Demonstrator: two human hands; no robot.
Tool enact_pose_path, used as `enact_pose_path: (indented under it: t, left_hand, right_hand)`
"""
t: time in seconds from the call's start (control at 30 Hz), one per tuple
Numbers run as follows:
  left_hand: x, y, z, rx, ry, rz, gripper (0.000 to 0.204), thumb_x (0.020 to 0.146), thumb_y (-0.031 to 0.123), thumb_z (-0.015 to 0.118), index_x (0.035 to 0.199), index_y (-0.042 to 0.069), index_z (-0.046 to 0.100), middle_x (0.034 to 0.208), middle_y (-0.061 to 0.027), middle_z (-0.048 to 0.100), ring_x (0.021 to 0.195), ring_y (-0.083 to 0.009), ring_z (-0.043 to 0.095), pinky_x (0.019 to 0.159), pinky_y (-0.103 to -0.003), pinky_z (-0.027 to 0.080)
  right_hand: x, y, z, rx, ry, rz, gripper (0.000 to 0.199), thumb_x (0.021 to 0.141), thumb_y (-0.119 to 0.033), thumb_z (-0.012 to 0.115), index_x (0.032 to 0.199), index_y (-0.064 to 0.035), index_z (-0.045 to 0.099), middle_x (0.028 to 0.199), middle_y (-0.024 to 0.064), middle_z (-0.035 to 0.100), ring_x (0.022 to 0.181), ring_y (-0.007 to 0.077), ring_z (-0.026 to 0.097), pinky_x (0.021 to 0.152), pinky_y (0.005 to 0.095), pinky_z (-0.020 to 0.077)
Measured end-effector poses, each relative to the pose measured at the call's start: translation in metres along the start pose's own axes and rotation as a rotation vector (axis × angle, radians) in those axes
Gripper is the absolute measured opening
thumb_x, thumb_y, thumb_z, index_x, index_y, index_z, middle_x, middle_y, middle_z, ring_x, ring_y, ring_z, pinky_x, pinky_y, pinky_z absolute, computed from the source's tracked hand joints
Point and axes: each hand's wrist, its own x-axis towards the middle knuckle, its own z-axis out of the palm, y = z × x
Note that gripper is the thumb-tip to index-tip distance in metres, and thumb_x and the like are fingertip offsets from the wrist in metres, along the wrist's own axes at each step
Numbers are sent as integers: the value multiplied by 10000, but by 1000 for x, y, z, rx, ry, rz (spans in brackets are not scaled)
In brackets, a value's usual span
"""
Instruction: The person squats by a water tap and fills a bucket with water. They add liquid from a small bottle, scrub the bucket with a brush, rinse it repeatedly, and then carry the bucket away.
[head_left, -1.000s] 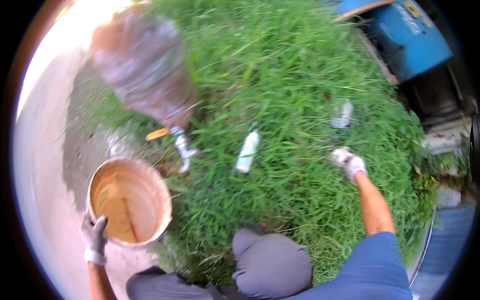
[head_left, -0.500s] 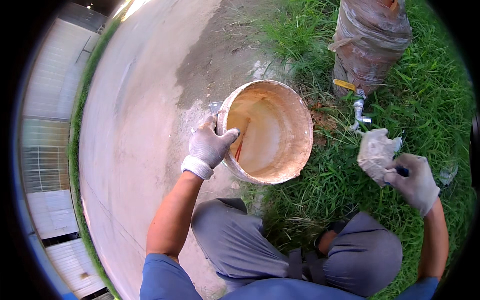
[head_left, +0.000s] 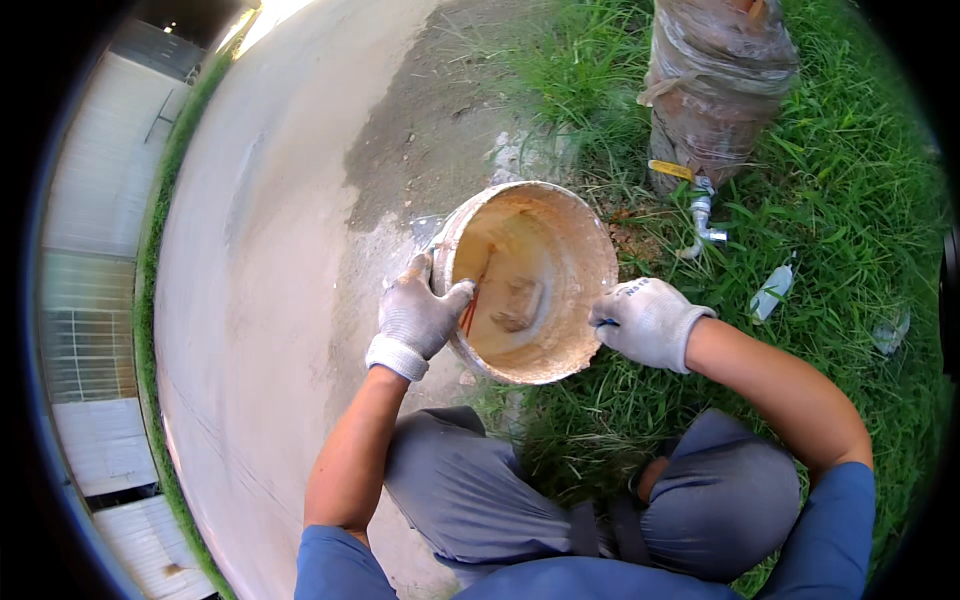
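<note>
The bucket (head_left: 530, 285), a worn round pail stained orange-brown inside, sits tilted where the concrete pavement (head_left: 260, 300) meets the grass (head_left: 850, 180); the left hand (head_left: 418, 318), in a grey knit glove, is clamped over the bucket's left rim, fingers curled inside and thumb outside; the right hand (head_left: 648, 322), gloved the same, rests at the bucket's right rim with fingers closed together, and whether it grips the rim itself cannot be told; a crumpled pale scrap (head_left: 520, 300) lies on the bucket's inner bottom; beyond the bucket, up and to the right, stands a post wrapped in plastic film (head_left: 715, 85) with a metal tap (head_left: 703, 222) at its foot; right of the bucket a flattened clear bottle (head_left: 773, 291) lies in the grass; the person's grey-trousered knees (head_left: 560, 500) are just below the bucket.
</note>
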Motion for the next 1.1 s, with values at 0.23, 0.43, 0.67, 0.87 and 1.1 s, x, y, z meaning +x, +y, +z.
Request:
enact_pose_path:
  t: [0.23, 0.43, 0.67, 0.87, 1.1]
  left_hand:
    - [6, -5, 6, -311, -2, 135, 405, 815, 161, 744, 1172, -23, 693, 929, -150, 763, 818, -233, 723, 785, -377, 566]
    - [20, 12, 14, -343, -82, 151, 431, 822, 22, 671, 1243, -66, 639, 1069, -140, 741, 940, -205, 691, 878, -346, 543]
    - [39, 20, 14, -446, -189, 77, 553, 791, -36, 590, 1343, -66, 598, 1165, -139, 719, 1030, -204, 671, 959, -327, 521]
    - [54, 26, 3, -189, -228, 45, 600, 751, -13, 572, 1348, -73, 590, 1177, -140, 710, 1053, -204, 661, 975, -323, 508]
    - [58, 34, 9, -293, -225, 56, 620, 758, 8, 556, 1372, -70, 590, 1196, -111, 704, 1064, -181, 653, 980, -312, 504]
  right_hand:
    - [-186, 118, -67, 275, 247, 754, 403, 932, -420, 696, 1049, -40, 760, 919, 216, 736, 918, 391, 712, 845, 449, 556]
    - [-385, 269, -25, 141, 752, 1455, 402, 901, -436, 721, 1029, -62, 793, 984, 215, 764, 951, 379, 729, 893, 435, 554]
    - [-506, 408, 28, 48, 798, 1871, 352, 890, -324, 708, 1143, -85, 760, 1188, 195, 741, 1125, 371, 708, 984, 430, 553]
    - [-508, 484, 30, 83, 777, 1980, 533, 919, -513, 698, 1139, -32, 757, 1219, 231, 720, 1176, 373, 687, 971, 453, 541]
    - [-533, 547, 38, 263, 969, 1808, 676, 971, -593, 616, 1270, 8, 696, 1198, 220, 732, 1039, 352, 700, 889, 453, 515]
